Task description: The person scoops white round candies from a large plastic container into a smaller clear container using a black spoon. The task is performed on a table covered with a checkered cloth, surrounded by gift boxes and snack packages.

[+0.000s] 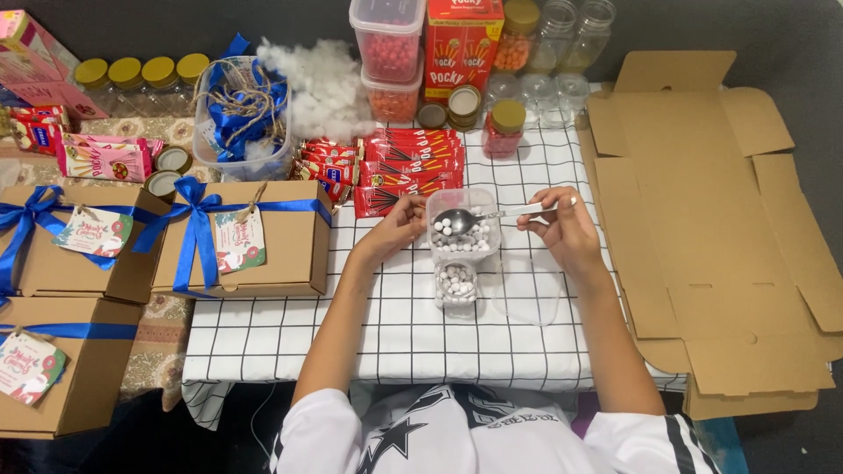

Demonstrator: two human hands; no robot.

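Note:
My right hand [562, 226] grips the handle of a metal spoon [481, 215] whose bowl holds a few small pale round candies. The spoon's bowl hovers over a clear square tub [464, 235] full of the same white and grey candies. My left hand [397, 226] steadies that tub by its left side. Just in front of the tub stands a small clear jar [456, 287], partly filled with the candies. Both sit on a white cloth with a black grid [386, 325].
Brown gift boxes with blue ribbons [235, 237] lie at the left. Red snack packets [408, 167], lidded jars [505, 127] and tubs of red candies [386, 44] line the back. A flattened cardboard box [711, 228] lies at the right. A clear lid [525, 290] rests beside the jar.

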